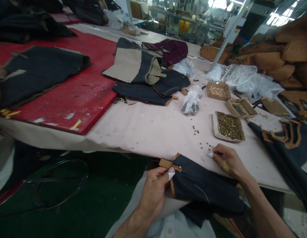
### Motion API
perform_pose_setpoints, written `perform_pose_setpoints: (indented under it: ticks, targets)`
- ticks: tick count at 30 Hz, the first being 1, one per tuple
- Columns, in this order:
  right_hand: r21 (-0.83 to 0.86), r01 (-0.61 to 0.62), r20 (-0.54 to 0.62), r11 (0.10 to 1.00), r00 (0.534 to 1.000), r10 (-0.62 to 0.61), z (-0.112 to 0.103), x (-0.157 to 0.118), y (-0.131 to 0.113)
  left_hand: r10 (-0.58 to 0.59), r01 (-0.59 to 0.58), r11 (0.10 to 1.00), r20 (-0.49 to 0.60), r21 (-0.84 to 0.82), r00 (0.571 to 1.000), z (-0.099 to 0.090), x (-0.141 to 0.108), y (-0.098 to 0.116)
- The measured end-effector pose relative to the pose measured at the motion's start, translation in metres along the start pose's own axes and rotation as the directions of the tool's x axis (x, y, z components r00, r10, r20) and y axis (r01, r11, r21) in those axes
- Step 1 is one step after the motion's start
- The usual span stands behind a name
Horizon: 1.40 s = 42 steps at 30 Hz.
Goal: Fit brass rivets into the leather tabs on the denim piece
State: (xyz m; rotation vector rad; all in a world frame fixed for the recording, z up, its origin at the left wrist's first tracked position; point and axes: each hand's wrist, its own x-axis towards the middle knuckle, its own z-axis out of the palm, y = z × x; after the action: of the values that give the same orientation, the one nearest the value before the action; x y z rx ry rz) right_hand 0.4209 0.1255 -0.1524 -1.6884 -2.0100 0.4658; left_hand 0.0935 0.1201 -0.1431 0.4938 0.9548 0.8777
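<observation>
My left hand [155, 188] pinches the tan-trimmed corner of a dark navy fabric piece [203, 185] that lies over the table's near edge and my lap. A small brass stud shows on that corner. My right hand [229, 162] rests on the pale table surface [148, 129] just right of the fabric, fingertips pinched together near a few loose metal studs [204, 144]; whether it holds one I cannot tell. White tape covers the tips of my thumb and a finger.
Three shallow cardboard trays of brass studs [229, 127] [239, 109] [217, 91] sit beyond my right hand, with a clear plastic bag [191, 100] beside them. Stacked navy and beige garment pieces [143, 76] lie further back. A red board [76, 96] with dark fabric covers the left.
</observation>
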Motion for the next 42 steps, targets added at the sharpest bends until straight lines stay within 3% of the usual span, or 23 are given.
perform_pose_setpoints:
  ticks: [5,9,14,21,28,32,36,39,42]
  targets:
    - [-0.068,-0.287,-0.112,0.955,0.954,0.279,0.011,0.005,0.002,0.009,-0.009,1.000,0.011,-0.013,1.000,0.007,-0.001,0.003]
    - [-0.060,-0.361,-0.184,0.931,0.920,0.345,0.017,0.009,0.002,0.001,-0.001,1.000,0.021,-0.024,1.000,0.011,-0.003,0.008]
    - [-0.009,-0.317,-0.139,0.948,0.940,0.312,0.004,0.005,-0.002,-0.004,0.004,1.000,-0.011,-0.006,1.000,0.007,-0.004,0.009]
    - [0.126,-0.074,-0.132,0.989,0.987,0.091,-0.003,0.000,-0.002,-0.005,0.005,1.000,-0.017,-0.013,1.000,0.006,-0.004,0.008]
    - [-0.072,-0.011,-0.047,0.997,0.999,0.008,-0.004,0.001,-0.004,-0.023,0.020,0.999,-0.072,-0.047,0.997,0.012,-0.009,0.007]
    - [-0.131,0.003,-0.002,0.991,1.000,-0.003,-0.002,-0.004,0.009,-0.062,0.055,0.996,-0.100,-0.077,0.993,0.013,-0.018,0.005]
    - [-0.301,0.007,0.037,0.954,0.999,0.005,0.006,-0.006,0.019,-0.074,0.060,0.987,-0.085,-0.147,0.994,0.014,-0.022,0.003]
    - [-0.321,-0.022,0.023,0.947,0.999,0.032,0.007,-0.010,-0.001,-0.092,0.076,0.981,-0.085,-0.180,0.992,0.013,-0.023,0.002]
    - [-0.109,-0.049,-0.045,0.993,0.998,0.044,0.008,-0.020,-0.051,-0.114,0.098,0.980,-0.082,-0.174,0.990,0.014,-0.024,0.000]
